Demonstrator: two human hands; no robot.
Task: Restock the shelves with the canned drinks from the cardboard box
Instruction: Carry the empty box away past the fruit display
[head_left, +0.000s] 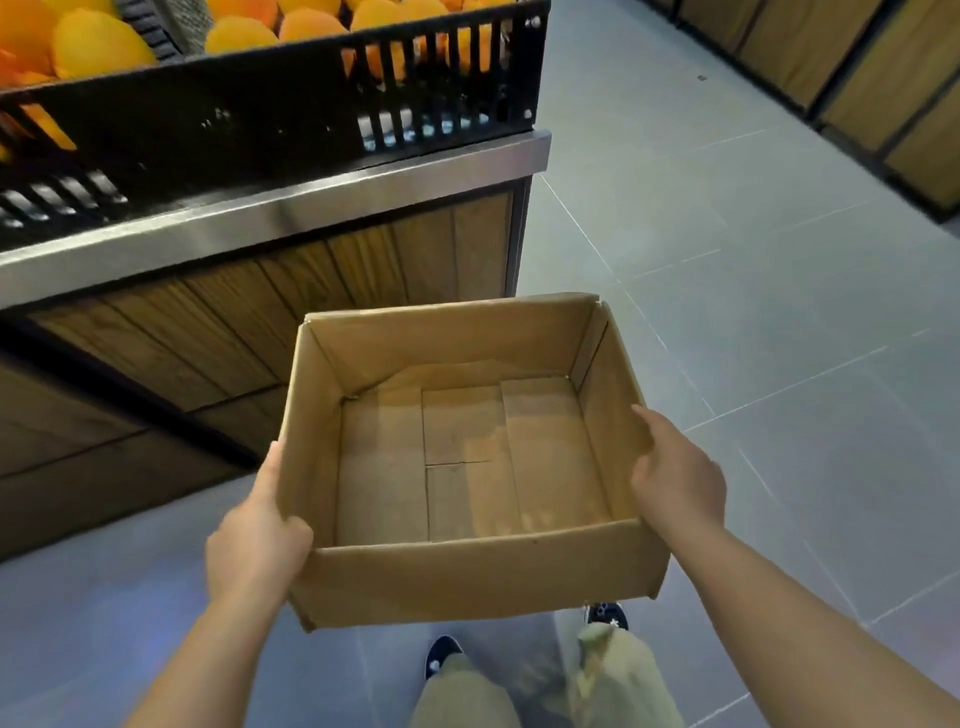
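Note:
An open brown cardboard box is held in the air in front of me, above the grey floor. Its inside is bare cardboard; no cans show in it. My left hand grips the box's near left corner, thumb over the rim. My right hand clasps the right wall, fingers laid along its outer side. No canned drinks or drink shelves appear in view.
A fruit stand with a steel edge and wood panels stands at the left, carrying black crates of orange fruit. Wood-panelled units line the upper right. Grey tiled floor stretches between them. My shoes and trousers show below the box.

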